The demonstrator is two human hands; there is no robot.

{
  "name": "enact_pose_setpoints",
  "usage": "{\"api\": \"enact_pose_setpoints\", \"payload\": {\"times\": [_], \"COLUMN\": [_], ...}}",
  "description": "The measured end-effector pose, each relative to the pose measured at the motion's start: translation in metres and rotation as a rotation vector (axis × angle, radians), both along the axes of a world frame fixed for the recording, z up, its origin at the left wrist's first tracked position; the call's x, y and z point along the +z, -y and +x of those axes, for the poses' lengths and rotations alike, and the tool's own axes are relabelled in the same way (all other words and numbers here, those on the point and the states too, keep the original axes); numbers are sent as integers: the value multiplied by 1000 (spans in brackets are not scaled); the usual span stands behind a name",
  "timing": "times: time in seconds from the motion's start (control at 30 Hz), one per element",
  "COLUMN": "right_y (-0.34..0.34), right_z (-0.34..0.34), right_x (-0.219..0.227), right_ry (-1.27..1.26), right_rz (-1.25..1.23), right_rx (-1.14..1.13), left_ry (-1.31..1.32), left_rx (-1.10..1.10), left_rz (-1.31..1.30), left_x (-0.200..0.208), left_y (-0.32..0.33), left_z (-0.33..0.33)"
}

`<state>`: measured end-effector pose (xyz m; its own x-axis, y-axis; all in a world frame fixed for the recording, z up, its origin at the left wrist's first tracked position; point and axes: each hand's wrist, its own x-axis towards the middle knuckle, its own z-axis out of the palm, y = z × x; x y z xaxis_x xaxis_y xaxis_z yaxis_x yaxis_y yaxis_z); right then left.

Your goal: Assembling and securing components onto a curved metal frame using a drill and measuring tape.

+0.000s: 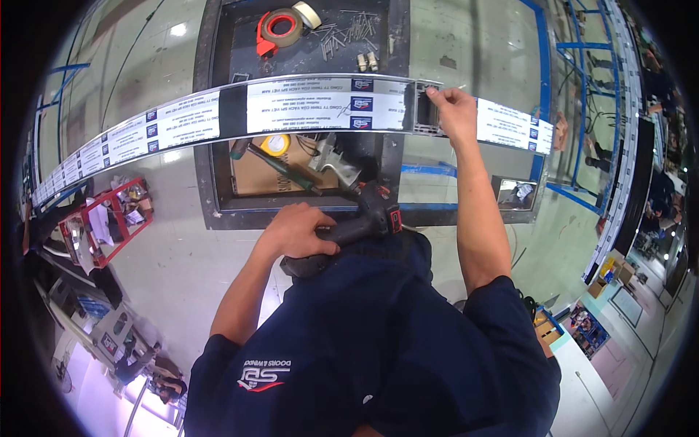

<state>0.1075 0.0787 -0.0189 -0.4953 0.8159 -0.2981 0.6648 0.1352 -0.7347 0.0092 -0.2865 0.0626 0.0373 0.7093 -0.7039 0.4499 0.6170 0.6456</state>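
One left hand (pixel 298 227), one right hand (pixel 454 111), one black drill (pixel 373 218), one yellow tape measure (pixel 275 145), two rolls of tape (pixel 295 30), and lots of thin screws (pixel 358 29), too many to count

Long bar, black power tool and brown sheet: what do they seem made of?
Long bar: likely metal under printed white film; its edges gleam silvery.
Power tool: probably dull black plastic; the moulded-looking body shows little glare.
Brown sheet: seems matte cardboard, judging by its plain brown colour and dark print.
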Motion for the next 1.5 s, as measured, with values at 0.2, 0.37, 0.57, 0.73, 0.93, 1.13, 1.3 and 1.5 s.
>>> {"api": "enact_pose_setpoints", "payload": {"times": [0.2,0.37,0.57,0.73,0.93,1.13,1.3,1.5], "right_y": [4,-11,0,179,253,251,214,185], "right_z": [-12,-11,11,42,56,48,93,160], "right_x": [15,4,22,123,78,91,112,131], "right_ry": [-24,90,219,-196,120,243,180,-321], "right_rz": [-199,-231,808,37,307,257,156,-303], "right_rx": [-84,-64,255,913,1239,1089,923,319], "left_ry": [-30,4,-5,-111,1,3,262,443], "left_rx": [51,27,-32,121,61,-111,542,805], "left_rz": [57,79,33,89,81,124,463,884], "left_x": [-7,-11,-2,-17,-12,54,83,42], "left_y": [13,13,10,44,14,-24,-66,-153], "left_z": [2,4,5,7,-20,-47,-98,-77]}}
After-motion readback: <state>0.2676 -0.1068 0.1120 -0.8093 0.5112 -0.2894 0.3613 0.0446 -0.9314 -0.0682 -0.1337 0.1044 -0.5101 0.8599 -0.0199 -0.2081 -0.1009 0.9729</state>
